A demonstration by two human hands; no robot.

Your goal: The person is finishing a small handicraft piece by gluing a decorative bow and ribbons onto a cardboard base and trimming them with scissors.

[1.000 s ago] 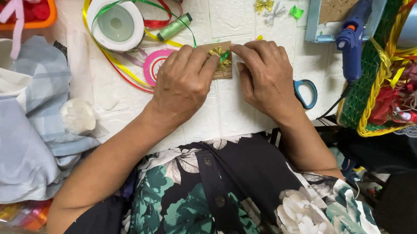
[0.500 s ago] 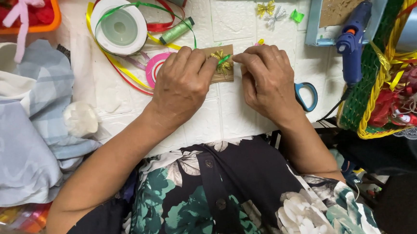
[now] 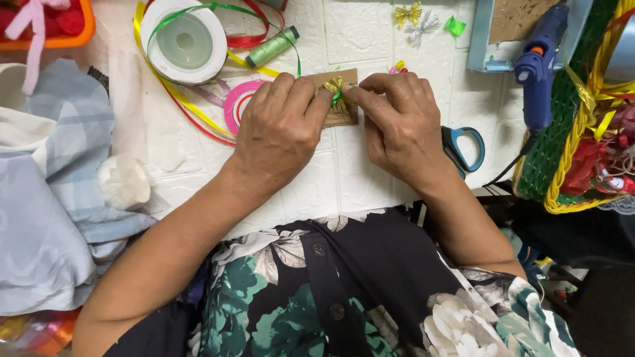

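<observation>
Both hands meet over a small brown cardboard piece (image 3: 344,77) lying on the white table. My left hand (image 3: 278,129) presses its fingertips on the card's left part. My right hand (image 3: 401,125) pinches a small gold ribbon bow with a green strand (image 3: 337,91) that sits on the card. Most of the card is hidden under the fingers.
A white ribbon spool (image 3: 184,38), a pink tape roll (image 3: 238,102), a green thread spool (image 3: 273,47) and loose red, yellow and green ribbons lie behind the hands. Blue-handled scissors (image 3: 465,149) and a blue glue gun (image 3: 538,66) are at right, beside a green-and-yellow basket (image 3: 561,141). Folded cloth (image 3: 32,203) fills the left.
Both hands and the card have stayed in about the same place on the table. The right fingers have closed in on the bow.
</observation>
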